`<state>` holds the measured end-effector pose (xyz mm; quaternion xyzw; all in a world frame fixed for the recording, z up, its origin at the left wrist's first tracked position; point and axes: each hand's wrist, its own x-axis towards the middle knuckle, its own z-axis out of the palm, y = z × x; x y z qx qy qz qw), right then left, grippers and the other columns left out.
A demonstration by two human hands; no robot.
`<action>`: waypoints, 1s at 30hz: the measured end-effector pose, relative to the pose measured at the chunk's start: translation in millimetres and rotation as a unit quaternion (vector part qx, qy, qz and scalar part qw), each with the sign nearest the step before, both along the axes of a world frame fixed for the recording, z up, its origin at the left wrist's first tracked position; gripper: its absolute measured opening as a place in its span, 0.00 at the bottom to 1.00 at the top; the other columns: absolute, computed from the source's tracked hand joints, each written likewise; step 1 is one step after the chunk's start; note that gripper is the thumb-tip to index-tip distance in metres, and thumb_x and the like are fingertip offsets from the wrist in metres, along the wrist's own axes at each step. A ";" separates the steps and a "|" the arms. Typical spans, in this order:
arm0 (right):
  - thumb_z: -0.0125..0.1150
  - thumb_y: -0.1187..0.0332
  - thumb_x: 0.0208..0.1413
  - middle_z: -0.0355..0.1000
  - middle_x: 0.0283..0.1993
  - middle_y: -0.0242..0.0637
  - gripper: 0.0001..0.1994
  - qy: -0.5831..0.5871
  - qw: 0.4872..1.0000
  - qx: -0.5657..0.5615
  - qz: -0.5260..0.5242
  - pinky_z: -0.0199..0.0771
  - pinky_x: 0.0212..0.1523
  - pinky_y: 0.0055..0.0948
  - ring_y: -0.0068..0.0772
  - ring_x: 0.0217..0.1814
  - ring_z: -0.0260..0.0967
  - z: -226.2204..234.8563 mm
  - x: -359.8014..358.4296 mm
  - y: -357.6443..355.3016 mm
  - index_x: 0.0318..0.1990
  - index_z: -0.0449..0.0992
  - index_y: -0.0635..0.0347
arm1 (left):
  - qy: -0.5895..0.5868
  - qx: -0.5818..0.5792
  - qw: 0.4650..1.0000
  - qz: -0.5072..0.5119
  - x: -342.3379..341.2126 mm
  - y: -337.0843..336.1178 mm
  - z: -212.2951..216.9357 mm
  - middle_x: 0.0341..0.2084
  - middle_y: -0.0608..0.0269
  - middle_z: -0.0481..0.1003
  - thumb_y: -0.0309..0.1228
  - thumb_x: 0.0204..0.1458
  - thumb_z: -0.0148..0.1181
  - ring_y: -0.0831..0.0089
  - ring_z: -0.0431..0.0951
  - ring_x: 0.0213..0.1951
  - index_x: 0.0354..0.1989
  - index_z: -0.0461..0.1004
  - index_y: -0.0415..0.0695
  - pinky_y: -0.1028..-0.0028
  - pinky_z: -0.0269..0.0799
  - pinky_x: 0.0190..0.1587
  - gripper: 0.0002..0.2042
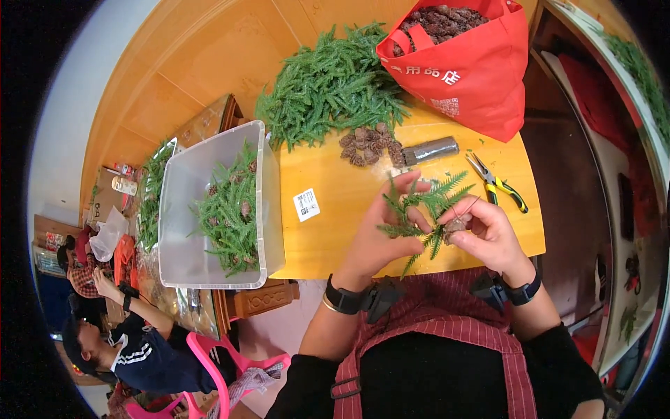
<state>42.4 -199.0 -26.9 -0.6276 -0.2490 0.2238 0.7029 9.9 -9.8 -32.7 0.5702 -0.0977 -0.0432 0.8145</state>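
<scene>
Above the front edge of the yellow table (pixel 314 248), my left hand (pixel 387 227) holds a green artificial pine sprig (pixel 436 199), its fingers curled around the stems. In my right hand (pixel 492 234) a brown pine cone (pixel 457 225) is pinched between thumb and fingers, right against the sprig. A thin wire seems to show by the right fingertips. Beyond my hands lie a small pile of pine cones (pixel 366 143) and a dark bundle of what looks like thin wire (pixel 431 149). Pliers (pixel 497 183) with yellow and black handles rest to the right of them.
A heap of green sprigs (pixel 331 87) lies at the back, beside a red bag (pixel 474 77) full of pine cones. Left stands a clear plastic bin (pixel 269 209) holding sprigs with cones. A white label (pixel 306 204) lies on the table. Another person (pixel 153 356) sits at far left.
</scene>
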 end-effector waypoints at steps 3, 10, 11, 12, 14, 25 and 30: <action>0.56 0.69 0.47 0.64 0.31 0.28 0.13 0.031 0.999 0.023 -0.005 0.62 0.37 0.17 0.16 0.33 0.61 6.5 -3.0 1.8 0.39 0.68 0.67 | 0.034 0.002 0.999 0.006 2.1 -1.6 -1.2 0.28 0.63 0.69 0.27 0.47 0.55 0.77 0.68 0.30 0.56 0.56 0.40 0.78 0.62 0.37 0.26; 0.56 0.66 0.48 0.65 0.32 0.29 0.14 0.065 0.996 0.060 -0.023 0.64 0.37 0.18 0.17 0.34 0.63 5.3 -2.4 1.0 0.39 0.67 0.66 | 0.071 -0.103 0.991 0.041 3.9 -6.8 3.1 0.30 0.63 0.68 0.25 0.49 0.52 0.78 0.65 0.28 0.52 0.60 0.40 0.78 0.61 0.34 0.20; 0.56 0.66 0.48 0.65 0.32 0.29 0.14 0.064 0.996 0.060 -0.023 0.64 0.37 0.18 0.17 0.34 0.63 4.4 -2.0 0.3 0.39 0.67 0.66 | 0.069 -0.134 0.987 0.057 3.9 -10.0 6.8 0.32 0.62 0.68 0.25 0.49 0.52 0.77 0.66 0.28 0.48 0.61 0.41 0.78 0.61 0.34 0.17; 0.56 0.66 0.48 0.65 0.32 0.29 0.14 0.064 0.996 0.058 -0.024 0.64 0.37 0.18 0.17 0.34 0.63 3.5 -1.7 -0.3 0.39 0.67 0.66 | 0.068 -0.164 0.981 0.073 4.3 -11.8 8.7 0.35 0.61 0.67 0.25 0.49 0.52 0.77 0.66 0.28 0.45 0.62 0.42 0.77 0.61 0.34 0.14; 0.56 0.66 0.48 0.65 0.32 0.30 0.14 0.063 0.996 0.058 -0.023 0.64 0.37 0.18 0.17 0.33 0.63 3.3 -1.9 -0.2 0.39 0.67 0.66 | 0.066 -0.174 0.981 0.060 4.0 -9.8 6.3 0.37 0.60 0.66 0.25 0.49 0.52 0.76 0.67 0.28 0.41 0.62 0.43 0.77 0.62 0.34 0.11; 0.54 0.71 0.47 0.62 0.34 0.31 0.12 -0.121 0.979 -0.038 -0.161 0.64 0.37 0.19 0.19 0.35 0.61 12.8 -2.5 -6.6 0.39 0.69 0.68 | 0.014 -0.094 0.981 0.168 3.2 -12.9 3.5 0.30 0.59 0.70 0.20 0.48 0.52 0.73 0.72 0.27 0.34 0.65 0.39 0.76 0.68 0.33 0.06; 0.60 0.79 0.37 0.63 0.31 0.34 0.15 -0.272 0.942 -0.137 -0.142 0.65 0.30 0.19 0.23 0.28 0.63 28.5 -17.6 -0.9 0.37 0.72 0.66 | -0.005 -0.054 0.973 0.226 2.7 -17.4 5.6 0.26 0.62 0.71 0.18 0.46 0.54 0.74 0.74 0.30 0.34 0.67 0.38 0.77 0.70 0.35 0.07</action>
